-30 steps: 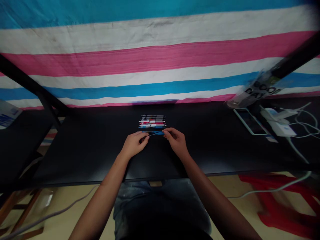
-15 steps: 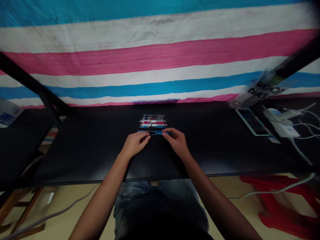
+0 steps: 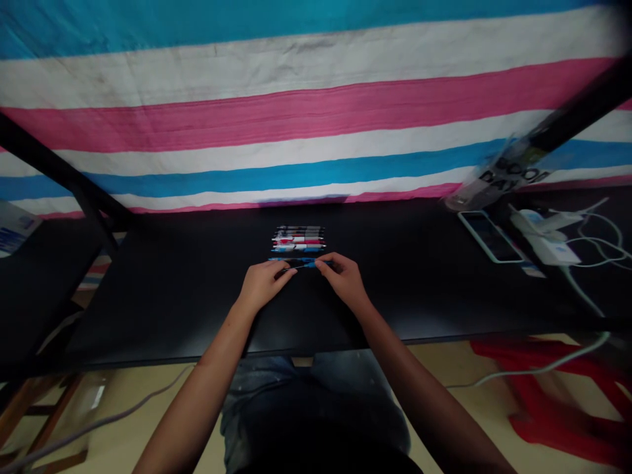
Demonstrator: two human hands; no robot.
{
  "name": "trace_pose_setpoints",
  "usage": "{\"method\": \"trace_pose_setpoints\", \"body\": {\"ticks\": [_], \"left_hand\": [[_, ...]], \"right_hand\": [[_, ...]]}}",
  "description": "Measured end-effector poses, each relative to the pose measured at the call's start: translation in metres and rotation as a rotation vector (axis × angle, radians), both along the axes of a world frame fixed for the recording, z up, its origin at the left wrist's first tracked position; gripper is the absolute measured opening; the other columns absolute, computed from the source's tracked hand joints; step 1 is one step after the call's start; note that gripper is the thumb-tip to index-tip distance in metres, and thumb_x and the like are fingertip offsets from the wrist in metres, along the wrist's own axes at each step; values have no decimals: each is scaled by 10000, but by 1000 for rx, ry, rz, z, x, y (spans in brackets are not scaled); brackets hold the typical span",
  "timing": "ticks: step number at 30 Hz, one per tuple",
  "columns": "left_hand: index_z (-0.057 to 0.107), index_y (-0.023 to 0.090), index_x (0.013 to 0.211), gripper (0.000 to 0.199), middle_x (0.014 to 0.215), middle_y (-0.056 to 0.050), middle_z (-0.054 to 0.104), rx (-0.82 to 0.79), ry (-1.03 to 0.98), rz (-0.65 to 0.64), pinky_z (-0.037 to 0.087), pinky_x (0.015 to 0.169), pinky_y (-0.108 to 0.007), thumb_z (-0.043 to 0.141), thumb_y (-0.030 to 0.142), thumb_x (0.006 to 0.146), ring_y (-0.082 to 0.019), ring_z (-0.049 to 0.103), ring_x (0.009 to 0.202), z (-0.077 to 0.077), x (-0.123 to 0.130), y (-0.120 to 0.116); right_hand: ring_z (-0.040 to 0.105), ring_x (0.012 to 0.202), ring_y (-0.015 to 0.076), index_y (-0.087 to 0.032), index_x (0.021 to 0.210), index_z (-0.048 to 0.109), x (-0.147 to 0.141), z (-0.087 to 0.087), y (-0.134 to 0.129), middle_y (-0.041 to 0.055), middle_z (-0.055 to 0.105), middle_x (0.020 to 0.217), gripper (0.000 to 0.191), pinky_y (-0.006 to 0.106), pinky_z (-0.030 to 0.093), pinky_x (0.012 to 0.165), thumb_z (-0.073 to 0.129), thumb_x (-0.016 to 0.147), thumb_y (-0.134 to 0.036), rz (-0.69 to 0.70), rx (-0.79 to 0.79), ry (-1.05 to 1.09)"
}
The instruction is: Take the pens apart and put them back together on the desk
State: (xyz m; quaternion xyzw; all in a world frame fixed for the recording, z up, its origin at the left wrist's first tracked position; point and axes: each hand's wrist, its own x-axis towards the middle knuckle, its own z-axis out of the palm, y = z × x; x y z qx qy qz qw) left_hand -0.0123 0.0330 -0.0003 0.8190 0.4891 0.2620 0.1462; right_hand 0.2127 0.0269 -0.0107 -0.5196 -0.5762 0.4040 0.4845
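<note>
My left hand [image 3: 261,283] and my right hand [image 3: 344,280] are close together over the black table. The right fingers are closed round a blue pen [image 3: 309,264] at its right end. Between my left thumb and fingers is a thin, light-coloured rod [image 3: 298,266] that runs toward the blue part; whether it is joined to the pen is too small to tell. Another blue length shows just behind the left fingers, partly hidden. Directly beyond my hands, several click pens [image 3: 299,238] in black, grey, red, white and blue lie side by side in a stack of rows.
At right on the table [image 3: 187,289] lie a phone [image 3: 490,237] and a white power strip [image 3: 546,243] with cables. A clear bottle [image 3: 488,181] leans by the dark frame post. Striped cloth [image 3: 296,122] hangs behind. A red stool [image 3: 557,395] stands below right.
The view has shifted slightly, so the things on the table sit a little further left. Both hands keep nearly the same pose on the pen and rod.
</note>
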Motion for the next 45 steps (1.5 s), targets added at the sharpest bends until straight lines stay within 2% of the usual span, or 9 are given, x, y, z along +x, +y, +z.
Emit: {"method": "trace_pose_setpoints", "body": {"ticks": [4, 10, 16, 28, 36, 41, 45], "left_hand": [[726, 189, 935, 282, 743, -5, 684, 13, 6, 5, 431, 638, -260, 641, 457, 960, -156, 638, 678, 0, -1, 0], [717, 194, 1009, 250, 733, -7, 657, 11, -31, 34, 447, 646, -264, 638, 425, 956, -163, 634, 683, 1, -2, 1], [708, 194, 1030, 185, 921, -48, 741, 5, -111, 50, 484, 682, -283, 576, 311, 975, -166, 647, 713, 1, -2, 1], [720, 198, 1057, 198, 993, -60, 753, -7, -222, 10, 505, 720, -288, 573, 313, 991, -166, 661, 763, 0, -4, 2], [736, 199, 1025, 170, 870, -27, 731, -54, -318, 50, 484, 682, -265, 615, 300, 960, -141, 619, 684, -1, -6, 5], [763, 194, 973, 182, 693, 8, 639, -98, -439, 105, 454, 625, -243, 672, 338, 909, -132, 571, 634, -3, -6, 8], [780, 179, 939, 218, 677, 5, 630, -169, -555, 126, 423, 593, -239, 702, 372, 871, -125, 533, 614, -1, -5, 9]], "right_hand": [[623, 676, 175, -190, 886, 751, 1, -3, -1, 40, 720, 798, 249, 291, 457, 634, 670, 886, -425, -36, 52, -66], [614, 697, 180, -192, 943, 732, 4, -1, 0, 51, 710, 841, 242, 293, 454, 633, 656, 895, -416, -117, 88, -48], [523, 604, 149, -193, 972, 707, 5, 0, 1, 9, 616, 723, 253, 278, 404, 570, 658, 884, -425, -171, 89, -20], [517, 600, 140, -200, 963, 681, 2, -3, 1, 12, 634, 770, 223, 278, 392, 571, 671, 858, -397, -58, 58, 0], [533, 607, 137, -206, 947, 656, 2, -2, 1, 23, 650, 834, 181, 279, 425, 577, 659, 852, -360, -45, 70, -35], [585, 709, 158, -208, 917, 650, 2, -3, 2, 50, 679, 926, 125, 301, 481, 665, 640, 857, -317, -16, 141, -110], [634, 781, 181, -211, 956, 664, 3, -5, 1, 54, 702, 948, 133, 319, 499, 717, 643, 854, -294, 8, 154, -141]]}}
